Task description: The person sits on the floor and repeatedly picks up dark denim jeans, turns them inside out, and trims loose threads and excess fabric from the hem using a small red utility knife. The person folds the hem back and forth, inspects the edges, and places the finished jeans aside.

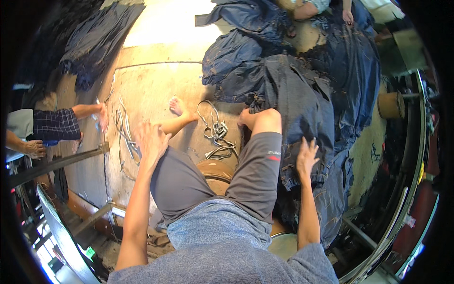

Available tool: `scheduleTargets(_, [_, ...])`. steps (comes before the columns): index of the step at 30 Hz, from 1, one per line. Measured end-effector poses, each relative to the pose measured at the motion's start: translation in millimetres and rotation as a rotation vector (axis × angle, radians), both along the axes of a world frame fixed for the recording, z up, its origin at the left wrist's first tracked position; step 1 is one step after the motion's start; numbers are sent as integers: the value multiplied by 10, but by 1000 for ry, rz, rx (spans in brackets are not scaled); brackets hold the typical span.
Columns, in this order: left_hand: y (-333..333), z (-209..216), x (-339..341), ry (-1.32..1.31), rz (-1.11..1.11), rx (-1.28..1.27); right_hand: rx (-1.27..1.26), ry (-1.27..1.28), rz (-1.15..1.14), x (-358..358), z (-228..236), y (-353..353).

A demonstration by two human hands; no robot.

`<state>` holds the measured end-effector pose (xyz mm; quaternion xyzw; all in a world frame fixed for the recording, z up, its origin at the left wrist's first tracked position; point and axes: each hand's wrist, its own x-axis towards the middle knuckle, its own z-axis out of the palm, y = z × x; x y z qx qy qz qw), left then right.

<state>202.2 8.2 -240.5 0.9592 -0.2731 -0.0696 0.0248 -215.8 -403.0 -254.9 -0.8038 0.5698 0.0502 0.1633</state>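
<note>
Nearest, between the legs of dark grey cloth shorts [253,163]: a brown, curved-edged object [215,168]. By the left knee: a bare left hand [152,137], fingers spread and loosely bent, gripping nothing visible. Right of the shorts: a bare right hand [307,157], open, fingers apart, over cloth; contact impossible to tell. Beneath and beyond that hand, toward the right edge of the tan board floor [156,85]: a long, dark blue-grey denim garment [302,90], atop other denim. Long axis near to far, leaning slightly left at the far end; waist end not distinguishable. Between bare feet [177,105]: a tangle of pale, narrow strips [218,131]. Left of the garment: open floor toward the far edge, room for moving; tight on the right, against a heap of blue denim [354,85]. At the floor's left edge: a person in dark checked shorts [52,124].
</note>
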Motion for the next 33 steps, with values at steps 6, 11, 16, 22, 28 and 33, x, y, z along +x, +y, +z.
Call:
scheduleTargets(6, [-943,-638,687,480,-78,-171,-120,-416,329,704,855,700])
scheduleTargets(11, [-2048,-1709,1037,583,-150,-60,-44,-98,388,1440,843,1074])
scheduleTargets(16, [-2844,-2834,1401,621,-118,-257,7,-79,368,1616,854,887])
scheduleTargets(22, [-3575,-3510,1908,444,33,-205,78,-47,345,1634,857,781])
scheduleTargets(28, [-3882,-3835,2483,717,80,-205,91,-46,328,1582,831,678])
scheduleTargets(33, [-3812,-3615,2128,807,86,-282,79,-44,363,1616,861,624])
